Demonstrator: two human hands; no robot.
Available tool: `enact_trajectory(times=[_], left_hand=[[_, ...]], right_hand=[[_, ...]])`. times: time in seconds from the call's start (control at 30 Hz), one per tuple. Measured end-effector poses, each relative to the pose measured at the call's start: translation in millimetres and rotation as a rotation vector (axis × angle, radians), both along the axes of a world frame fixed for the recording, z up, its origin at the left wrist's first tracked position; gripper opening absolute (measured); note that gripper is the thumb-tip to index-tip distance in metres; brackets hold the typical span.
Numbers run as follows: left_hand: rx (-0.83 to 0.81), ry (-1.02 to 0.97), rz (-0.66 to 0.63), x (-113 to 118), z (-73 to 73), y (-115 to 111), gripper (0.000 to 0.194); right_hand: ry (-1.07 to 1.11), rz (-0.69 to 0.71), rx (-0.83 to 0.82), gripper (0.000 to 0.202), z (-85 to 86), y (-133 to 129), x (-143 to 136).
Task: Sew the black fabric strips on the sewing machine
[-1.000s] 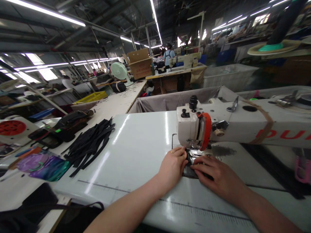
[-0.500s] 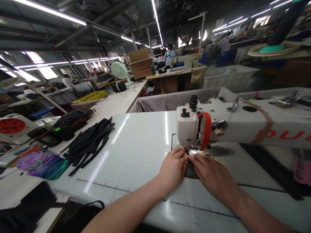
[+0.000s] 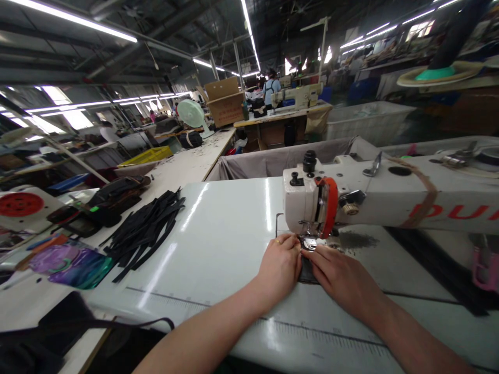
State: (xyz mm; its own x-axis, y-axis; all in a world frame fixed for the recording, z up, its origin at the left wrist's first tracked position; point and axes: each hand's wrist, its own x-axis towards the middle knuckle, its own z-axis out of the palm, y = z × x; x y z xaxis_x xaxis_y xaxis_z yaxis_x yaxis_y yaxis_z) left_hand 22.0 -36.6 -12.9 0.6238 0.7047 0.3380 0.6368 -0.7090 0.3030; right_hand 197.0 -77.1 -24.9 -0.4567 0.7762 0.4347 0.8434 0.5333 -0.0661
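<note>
A white sewing machine [image 3: 374, 195] with a red-orange guard stands on the pale table [image 3: 226, 228]. Right under its needle area lies a small dark piece of fabric [image 3: 309, 274], mostly covered by my fingers. My left hand [image 3: 279, 265], a ring on one finger, is closed on the fabric's left side, close to the presser foot [image 3: 310, 244]. From the right, my right hand [image 3: 343, 272] pinches the same piece, its fingertips almost meeting the left ones. The fabric's far end is hidden by the hands and the machine.
Black fabric strips [image 3: 146, 228] lie in a pile on the left, near a purple and teal pouch [image 3: 72, 265]. Long dark strips [image 3: 436, 270] pass behind the machine arm, beside pink-handled scissors [image 3: 485, 270]. Beyond the table hangs a grey cloth-lined bin [image 3: 268, 162]. A fan [image 3: 193, 114] stands farther back.
Both hands stay at the presser foot with only a tiny shift. The view has moved slightly; nothing has been let go.
</note>
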Motion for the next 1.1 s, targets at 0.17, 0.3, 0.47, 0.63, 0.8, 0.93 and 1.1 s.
enact_trajectory(times=[0.17,0.3,0.47,0.63,0.8,0.93,1.1], left_hand=[[0.016,0.020,-0.001,0.8,0.3,0.8,0.020],[0.024,0.017,-0.001,1.0,-0.9,0.9,0.021],[0.025,0.021,0.004,0.8,0.0,0.3,0.021],[-0.002,0.027,0.005,0.1,2.4,-0.9,0.021],[-0.007,0.030,-0.013,-1.7,0.1,-0.4,0.021],[0.001,0.008,-0.036,-4.3,-2.1,-1.0,0.023],[0.003,0.009,-0.044,-7.2,0.3,-0.3,0.024]], right_hand=[[0.036,0.007,-0.021,0.023,3.6,-0.3,-0.6],[0.057,0.001,-0.034,0.024,4.8,-0.3,-1.2],[0.059,0.002,-0.038,0.025,3.7,-0.7,-0.8],[0.060,-0.003,-0.023,0.028,2.6,-0.6,0.7],[0.062,-0.015,0.001,0.028,1.2,-0.2,1.6],[0.057,-0.020,0.019,0.029,0.4,0.0,1.4],[0.072,-0.020,0.013,0.030,-2.6,0.8,2.5]])
